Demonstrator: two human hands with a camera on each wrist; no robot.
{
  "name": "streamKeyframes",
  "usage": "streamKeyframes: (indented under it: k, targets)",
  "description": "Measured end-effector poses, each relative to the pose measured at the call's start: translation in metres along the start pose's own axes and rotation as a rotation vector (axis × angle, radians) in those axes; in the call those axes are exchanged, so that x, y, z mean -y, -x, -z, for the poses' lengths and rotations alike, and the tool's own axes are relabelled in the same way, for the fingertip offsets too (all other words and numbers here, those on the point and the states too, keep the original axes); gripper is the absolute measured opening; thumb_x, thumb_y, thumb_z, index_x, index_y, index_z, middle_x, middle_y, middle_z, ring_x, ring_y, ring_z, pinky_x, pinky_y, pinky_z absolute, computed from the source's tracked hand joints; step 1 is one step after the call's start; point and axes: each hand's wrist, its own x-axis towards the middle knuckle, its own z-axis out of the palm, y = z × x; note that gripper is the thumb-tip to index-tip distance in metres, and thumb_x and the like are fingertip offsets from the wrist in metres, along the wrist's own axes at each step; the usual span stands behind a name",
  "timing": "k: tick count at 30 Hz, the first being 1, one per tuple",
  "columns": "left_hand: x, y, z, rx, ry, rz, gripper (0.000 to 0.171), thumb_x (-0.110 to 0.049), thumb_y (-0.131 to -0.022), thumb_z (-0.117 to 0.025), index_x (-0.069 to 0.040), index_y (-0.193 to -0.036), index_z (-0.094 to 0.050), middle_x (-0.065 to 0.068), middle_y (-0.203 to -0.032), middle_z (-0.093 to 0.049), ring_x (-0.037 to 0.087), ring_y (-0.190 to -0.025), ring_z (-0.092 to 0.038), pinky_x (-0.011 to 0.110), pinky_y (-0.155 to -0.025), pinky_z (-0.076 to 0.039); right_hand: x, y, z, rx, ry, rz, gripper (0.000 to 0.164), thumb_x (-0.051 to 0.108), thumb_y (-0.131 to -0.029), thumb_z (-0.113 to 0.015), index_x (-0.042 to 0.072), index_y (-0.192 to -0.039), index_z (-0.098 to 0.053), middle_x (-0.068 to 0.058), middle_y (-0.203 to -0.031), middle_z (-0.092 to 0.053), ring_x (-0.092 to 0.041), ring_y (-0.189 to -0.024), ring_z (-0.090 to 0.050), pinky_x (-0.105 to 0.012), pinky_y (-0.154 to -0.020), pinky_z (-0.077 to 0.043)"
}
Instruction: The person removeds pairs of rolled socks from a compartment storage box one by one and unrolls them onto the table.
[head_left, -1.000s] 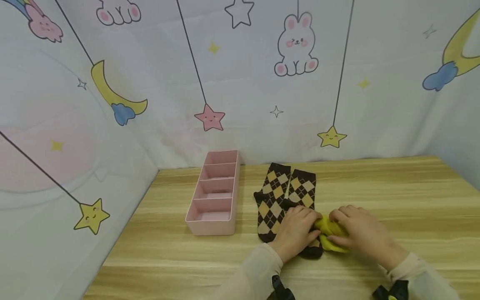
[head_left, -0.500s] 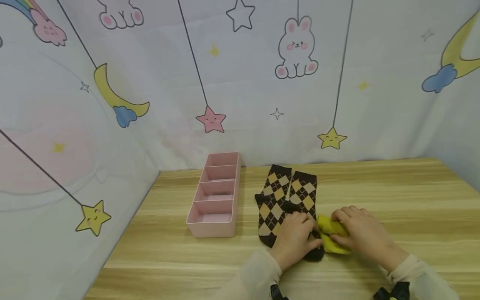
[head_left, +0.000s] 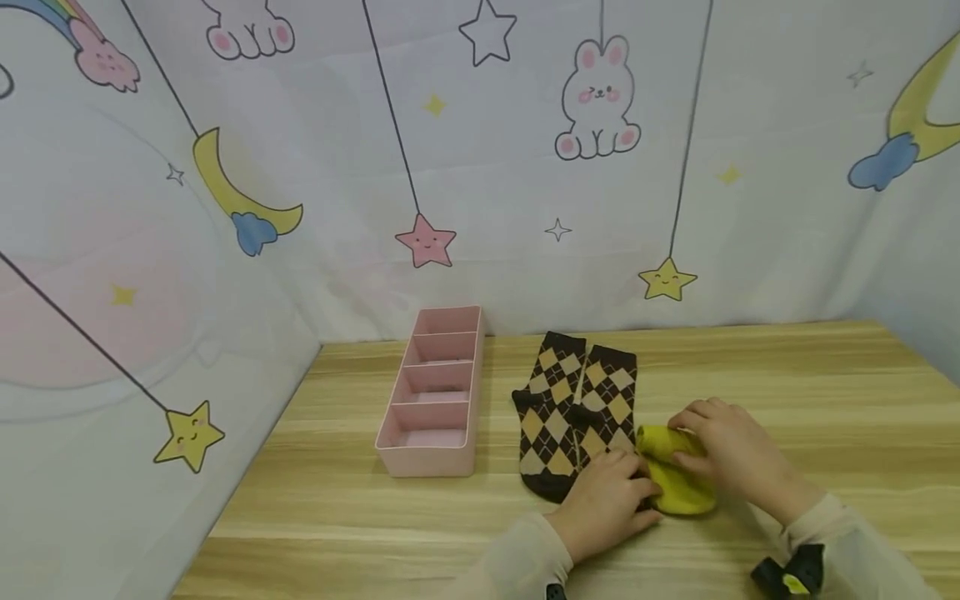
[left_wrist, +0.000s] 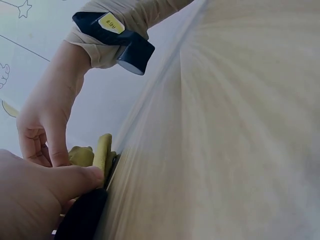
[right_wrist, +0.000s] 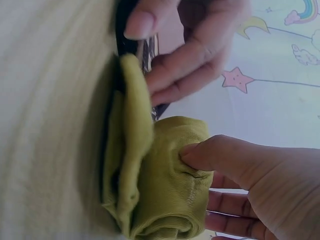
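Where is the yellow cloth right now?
In the head view, the yellow cloth is on the table right of centre, at the right of the patterned socks, between the left hand and right hand, which grips it.

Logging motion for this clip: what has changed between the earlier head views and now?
The left hand has moved toward the person along the edge of the yellow cloth, baring more of the patterned socks; whether it grips the cloth is unclear. The cloth's near part has spread out toward the person and to the right. The right hand keeps its hold. The socks and box stayed put.
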Motion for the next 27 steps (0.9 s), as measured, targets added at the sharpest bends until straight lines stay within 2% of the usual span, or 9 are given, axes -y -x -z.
streamKeyframes:
  k: [6,12,20,27]
  targets:
    - [0.0,0.0,-0.001,0.018,-0.008,-0.003,0.029,-0.05,-0.091,-0.058,-0.033,-0.111,-0.069,-0.016,-0.109,-0.062,0.0,-0.099,-0.052,0.013,-0.084,-0.039,-0.006,-0.007,0.001,-0.014,-0.012,0.005,0.027,0.026,-0.074,-0.081,0.011,-0.095,-0.071,-0.007,-0.096,-0.067,-0.028,-0.089,-0.06,-0.05,-0.076,-0.049]
    - [0.001,0.0,0.0,0.016,0.001,-0.004,0.027,-0.048,-0.091,-0.059,-0.033,-0.111,-0.069,-0.016,-0.108,-0.063,0.0,-0.099,-0.053,0.013,-0.084,-0.039,-0.011,-0.014,0.0,-0.08,-0.025,0.021,0.02,0.019,-0.075,-0.08,0.01,-0.091,-0.072,-0.006,-0.089,-0.065,-0.026,-0.082,-0.059,-0.047,-0.069,-0.049]
    - [0.001,0.002,-0.001,0.004,0.025,-0.002,0.025,-0.046,-0.091,-0.061,-0.032,-0.109,-0.07,-0.016,-0.108,-0.064,0.0,-0.099,-0.054,0.013,-0.083,-0.039,-0.015,-0.016,-0.008,-0.122,-0.064,-0.015,0.012,0.012,-0.079,-0.076,0.009,-0.09,-0.072,-0.003,-0.085,-0.065,-0.024,-0.081,-0.058,-0.044,-0.072,-0.049]
    - [0.002,0.002,-0.004,0.001,0.042,0.004,0.025,-0.046,-0.091,-0.061,-0.032,-0.109,-0.07,-0.016,-0.108,-0.064,0.0,-0.1,-0.054,0.012,-0.084,-0.039,-0.02,-0.016,-0.015,-0.116,-0.131,-0.054,0.01,0.008,-0.082,-0.072,0.008,-0.091,-0.072,-0.002,-0.086,-0.065,-0.022,-0.08,-0.06,-0.041,-0.071,-0.053]
